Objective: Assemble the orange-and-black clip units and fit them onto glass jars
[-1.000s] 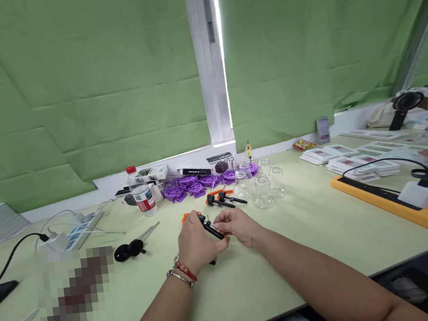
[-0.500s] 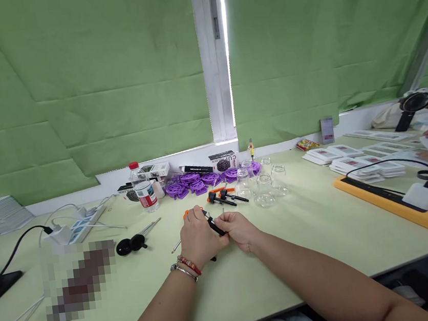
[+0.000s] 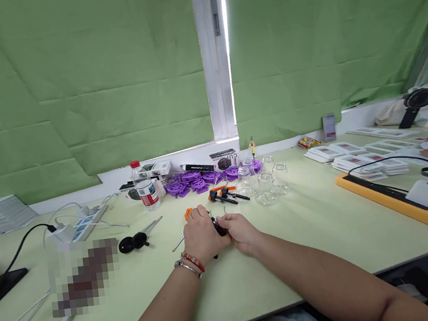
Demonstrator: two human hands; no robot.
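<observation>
My left hand (image 3: 200,234) is closed around a small black part (image 3: 218,227), and most of it is hidden by the fingers. My right hand (image 3: 242,231) pinches the same part from the other side, the two hands touching. An orange piece (image 3: 188,214) shows behind my left fingers; I cannot tell whether it is joined to the black part. A thin metal rod (image 3: 177,244) lies on the table beside my left hand. Beyond the hands are black pieces with stems (image 3: 223,195) and orange bits. Round black parts with metal rods (image 3: 134,243) lie to the left.
Behind stand upturned clear glass cups (image 3: 266,190), purple plastic parts (image 3: 195,181), a water bottle (image 3: 146,189) and a cup holder box (image 3: 224,160). At right are an orange power strip (image 3: 392,203) and stacks of white cards (image 3: 369,163); another person's hands work there. Cables lie at left.
The view has shifted slightly. Both hands keep their hold on the black part; my left hand has turned a little over it, covering more of it.
</observation>
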